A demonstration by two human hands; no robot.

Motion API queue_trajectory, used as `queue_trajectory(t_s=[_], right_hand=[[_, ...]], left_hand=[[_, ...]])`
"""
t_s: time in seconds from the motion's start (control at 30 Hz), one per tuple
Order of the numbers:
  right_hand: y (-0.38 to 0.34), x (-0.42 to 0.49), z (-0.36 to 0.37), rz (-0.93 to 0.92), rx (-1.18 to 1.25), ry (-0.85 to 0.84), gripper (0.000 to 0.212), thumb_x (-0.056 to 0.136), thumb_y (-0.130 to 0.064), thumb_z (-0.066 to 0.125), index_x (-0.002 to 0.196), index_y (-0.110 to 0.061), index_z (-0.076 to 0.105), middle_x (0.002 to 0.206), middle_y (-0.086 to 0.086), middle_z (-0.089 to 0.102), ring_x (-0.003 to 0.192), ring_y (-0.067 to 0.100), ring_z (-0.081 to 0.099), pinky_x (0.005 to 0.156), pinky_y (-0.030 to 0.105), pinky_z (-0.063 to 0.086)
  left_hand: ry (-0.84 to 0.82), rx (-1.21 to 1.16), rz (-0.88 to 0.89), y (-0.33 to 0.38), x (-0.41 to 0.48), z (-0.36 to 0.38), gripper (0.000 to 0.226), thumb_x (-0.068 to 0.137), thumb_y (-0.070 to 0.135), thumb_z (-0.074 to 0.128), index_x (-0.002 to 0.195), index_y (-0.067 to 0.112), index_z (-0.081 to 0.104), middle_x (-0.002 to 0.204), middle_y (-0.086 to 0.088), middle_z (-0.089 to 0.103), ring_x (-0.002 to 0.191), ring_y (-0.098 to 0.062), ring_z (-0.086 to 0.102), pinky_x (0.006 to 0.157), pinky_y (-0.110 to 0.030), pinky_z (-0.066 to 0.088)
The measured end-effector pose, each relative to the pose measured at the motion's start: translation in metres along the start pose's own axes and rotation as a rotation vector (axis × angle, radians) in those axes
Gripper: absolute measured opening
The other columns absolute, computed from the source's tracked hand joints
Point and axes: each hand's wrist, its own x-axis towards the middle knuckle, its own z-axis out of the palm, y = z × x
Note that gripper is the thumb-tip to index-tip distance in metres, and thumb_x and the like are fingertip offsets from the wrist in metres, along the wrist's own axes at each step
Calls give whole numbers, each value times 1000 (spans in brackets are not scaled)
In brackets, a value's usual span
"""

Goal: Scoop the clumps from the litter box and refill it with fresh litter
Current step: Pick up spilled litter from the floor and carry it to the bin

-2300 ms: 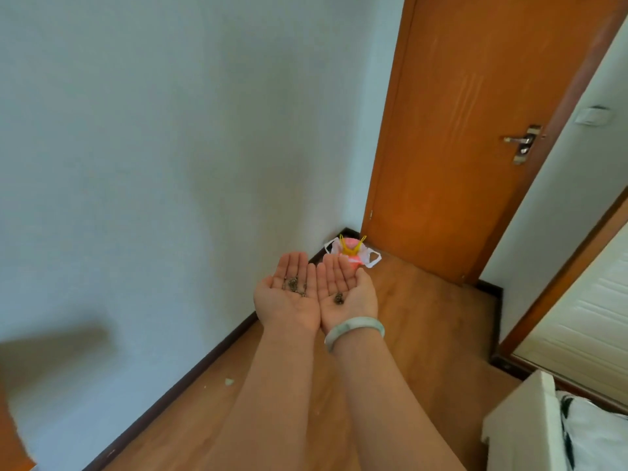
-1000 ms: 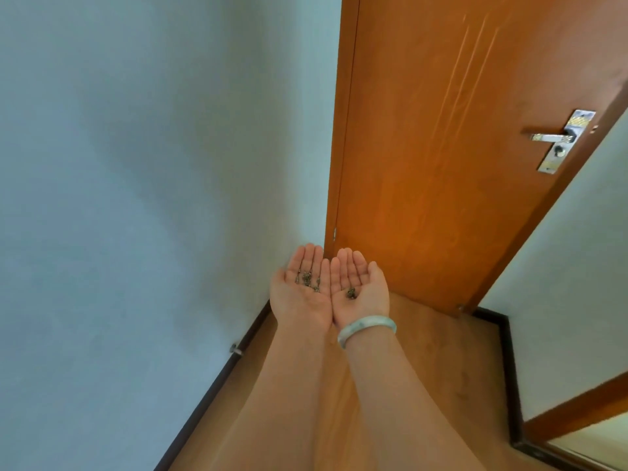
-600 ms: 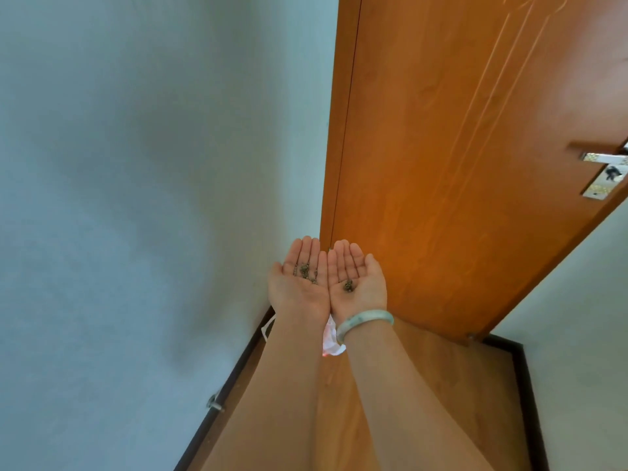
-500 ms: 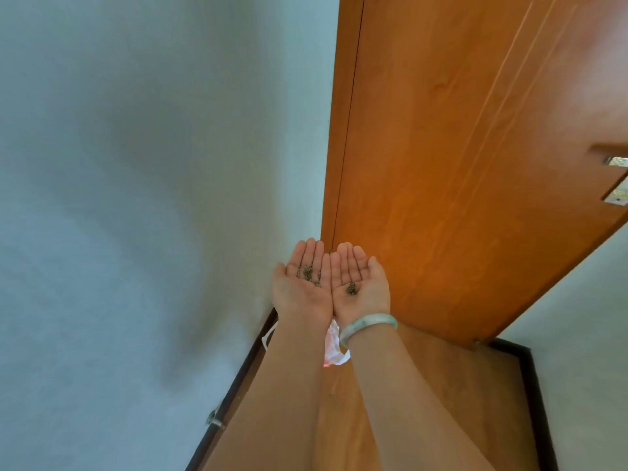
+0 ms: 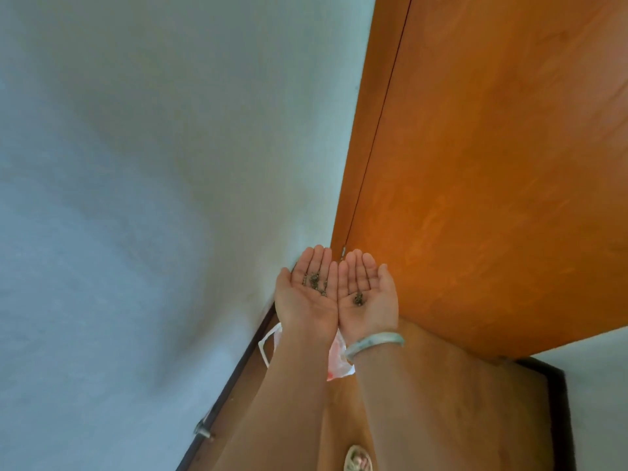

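Dark, gritty litter crumbs [image 5: 314, 283] lie scattered on the upturned palm of the left hand [image 5: 303, 302], and a tighter pinch of them sits on the right hand [image 5: 370, 300]. In the head view, the only one, both hands are at about five o'clock from the centre. They are spread flat with fingers straight, pressed edge to edge into a shallow tray and gripping nothing. A pale green jade bangle [image 5: 373, 343] rings the right wrist. Directly below the wrists, at six o'clock from the hands, a thin white plastic bag with pink print [image 5: 336, 363] lies on the floor, mostly hidden by the forearms; the litter box itself is out of view. The likely next step is to tip the crumbs into that bag, and the risk is plain. With nothing curled around them, any gap opening between the two palms, or a tilt of either hand, would send grains onto the floor. The bag's mouth cannot be seen, so a drop could miss it. The orange-brown wooden floor [image 5: 441, 402] runs from five to six o'clock. A dark skirting board [image 5: 234, 375] meets a pale blue-white painted wall [image 5: 136, 164] across the nine o'clock side. A glossy orange wooden door [image 5: 492, 164] fills the two o'clock side, and a small metal doorstop [image 5: 204, 431] sits at seven o'clock.
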Motion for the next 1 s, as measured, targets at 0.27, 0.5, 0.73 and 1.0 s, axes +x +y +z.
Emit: queue_trajectory(t_s=[0.27,0.5,0.73,1.0], right_hand=[[9,88,-24,97,-84,28,32,96,-31,48,98,-5,65,96,11,72,92,21,69,77,33,58],[56,166,-99,83,-116,62,33,97,-32,47,102,-5,65,101,10,72,98,21,68,83,33,56],[128,256,-234,98,-103,103,31,96,-31,50,104,-7,66,102,10,72,91,20,70,79,31,58],[189,369,-346,72,-54,61,24,95,-27,52,96,-6,64,87,8,74,77,15,72,59,26,57]], left_hand=[[86,-40,41,-19,84,-22,47,101,36,27,110,7,63,99,-8,74,85,-19,72,70,-30,55],[109,-17,14,-39,170,-107,48,101,38,26,111,10,64,105,-7,72,88,-19,72,69,-28,58],[101,-34,-19,-79,276,-253,49,101,40,27,111,10,65,107,-7,72,95,-22,70,77,-33,56],[31,-30,-50,-111,392,-365,46,101,34,28,116,6,60,116,-13,66,110,-26,60,91,-37,49]])
